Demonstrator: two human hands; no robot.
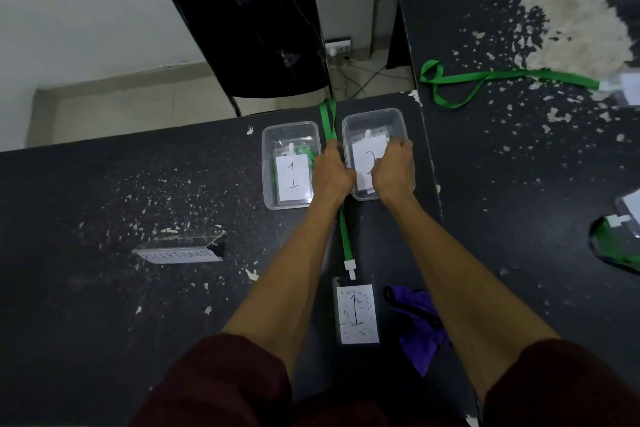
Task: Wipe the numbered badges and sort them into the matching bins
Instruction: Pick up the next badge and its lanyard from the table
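Observation:
Two clear bins stand at the table's far edge. The left bin (268, 184) holds a badge marked 1 (292, 177). The right bin (372, 116) holds a badge marked 2 (367, 158). My left hand (331, 174) lies between the bins, its fingers closed on a green lanyard (345, 239). That lanyard runs back to a smudged badge marked 1 (357, 314) lying near me. My right hand (394, 172) reaches into the right bin, fingers curled over the 2 badge's right edge. A purple cloth (420, 326) lies beside the smudged badge.
A "RECEPTIONIST" name plate (180, 253) sits at the left. A black chair (256, 31) stands behind the table. The adjoining table on the right carries more green lanyards (498, 76) and badges (628, 208). The dark tabletop (138, 322) is chipped.

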